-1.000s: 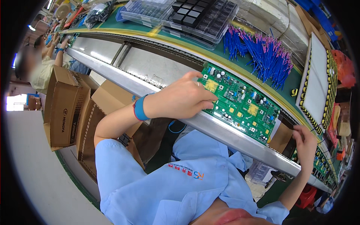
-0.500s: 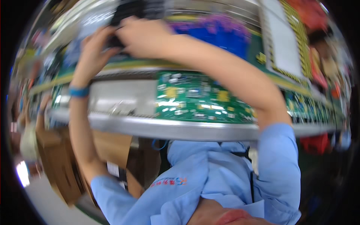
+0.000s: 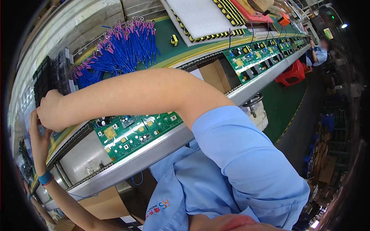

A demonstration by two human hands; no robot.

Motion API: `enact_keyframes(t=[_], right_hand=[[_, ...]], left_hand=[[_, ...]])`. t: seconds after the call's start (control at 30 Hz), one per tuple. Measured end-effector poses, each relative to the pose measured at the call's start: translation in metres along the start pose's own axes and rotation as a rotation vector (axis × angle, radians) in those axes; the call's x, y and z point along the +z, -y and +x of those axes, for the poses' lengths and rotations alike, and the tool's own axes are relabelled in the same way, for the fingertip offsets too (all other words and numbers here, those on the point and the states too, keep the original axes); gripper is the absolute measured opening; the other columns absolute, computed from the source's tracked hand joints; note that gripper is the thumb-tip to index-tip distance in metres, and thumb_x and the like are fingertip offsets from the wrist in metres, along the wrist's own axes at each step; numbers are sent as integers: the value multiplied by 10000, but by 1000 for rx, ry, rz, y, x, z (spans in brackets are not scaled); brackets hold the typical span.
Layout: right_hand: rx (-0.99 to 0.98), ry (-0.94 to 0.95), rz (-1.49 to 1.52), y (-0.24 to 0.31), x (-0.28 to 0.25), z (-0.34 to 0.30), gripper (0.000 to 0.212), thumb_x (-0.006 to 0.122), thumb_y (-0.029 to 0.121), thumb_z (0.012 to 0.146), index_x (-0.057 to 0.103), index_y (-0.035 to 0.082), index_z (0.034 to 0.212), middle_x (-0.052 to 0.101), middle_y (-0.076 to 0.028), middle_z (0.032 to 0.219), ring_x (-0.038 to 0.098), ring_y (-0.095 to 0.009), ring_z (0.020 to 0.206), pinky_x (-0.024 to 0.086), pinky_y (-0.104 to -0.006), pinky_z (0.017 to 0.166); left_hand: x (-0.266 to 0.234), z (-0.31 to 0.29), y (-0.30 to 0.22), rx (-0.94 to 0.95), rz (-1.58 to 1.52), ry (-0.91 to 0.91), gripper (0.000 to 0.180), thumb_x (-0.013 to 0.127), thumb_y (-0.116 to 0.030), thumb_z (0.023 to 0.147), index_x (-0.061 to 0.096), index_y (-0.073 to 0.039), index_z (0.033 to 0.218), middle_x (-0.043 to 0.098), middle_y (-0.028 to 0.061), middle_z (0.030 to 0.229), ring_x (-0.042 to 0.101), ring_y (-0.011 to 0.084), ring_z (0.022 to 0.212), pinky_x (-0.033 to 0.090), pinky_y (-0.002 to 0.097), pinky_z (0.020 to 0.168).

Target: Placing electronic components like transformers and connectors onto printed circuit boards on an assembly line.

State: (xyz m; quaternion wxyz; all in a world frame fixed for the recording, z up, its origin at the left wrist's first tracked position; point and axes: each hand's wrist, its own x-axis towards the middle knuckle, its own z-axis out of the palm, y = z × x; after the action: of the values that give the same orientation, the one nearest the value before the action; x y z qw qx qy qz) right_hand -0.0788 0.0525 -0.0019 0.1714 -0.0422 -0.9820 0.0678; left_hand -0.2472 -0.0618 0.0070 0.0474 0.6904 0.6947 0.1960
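Note:
At the far left my right hand point(image 3: 53, 111) is curled, its arm reaching across the bench. It lies right beside a black gridded block point(image 3: 42, 82), and its fingertips are hidden. Just below it my left hand point(image 3: 39, 140), with a blue wristband point(image 3: 45, 178), has its fingers bent against the right hand. Whatever the two hands hold between them is covered. Under my right forearm a green circuit board point(image 3: 135, 134) with yellow and white parts lies on the conveyor rails.
Blue wires with pink-sleeved ring terminals point(image 3: 123, 48) are heaped behind my forearm. Beyond are a yellow-black component point(image 3: 174, 40) and a white foam sheet point(image 3: 200, 17) edged with similar parts. More boards point(image 3: 252, 57) line the metal rail. A red stool point(image 3: 291, 75) and another person point(image 3: 320, 54) are farther right.
The view has swung, so the bench now slants and more of its right side shows. My hands stay close together by the black block, now farther left and lower in the picture.

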Motion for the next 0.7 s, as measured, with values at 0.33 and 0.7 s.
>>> enact_keyframes(t=[0.33, 0.7], right_hand=[[192, 85, 1587, -29, -61, -32, 274, 621, 193, 911, 713, -55, 980, 717, -153, 959, 714, -241, 806, 591, -248, 697], [695, 75, 1266, -17, -116, -257, 402, 735, 82, 811, 592, 29, 1183, 685, -36, 997, 576, -68, 715, 438, -191, 537]], left_hand=[[-22, -11, 19, -92, 427, 160, 619, 719, -49, 786, 479, -22, 1356, 620, 212, 1200, 542, 396, 1108, 410, 434, 982], [-29, 42, -127, -380, 479, 371, 484, 710, -79, 788, 552, -52, 1245, 629, 112, 1107, 639, 258, 1014, 493, 405, 847]])
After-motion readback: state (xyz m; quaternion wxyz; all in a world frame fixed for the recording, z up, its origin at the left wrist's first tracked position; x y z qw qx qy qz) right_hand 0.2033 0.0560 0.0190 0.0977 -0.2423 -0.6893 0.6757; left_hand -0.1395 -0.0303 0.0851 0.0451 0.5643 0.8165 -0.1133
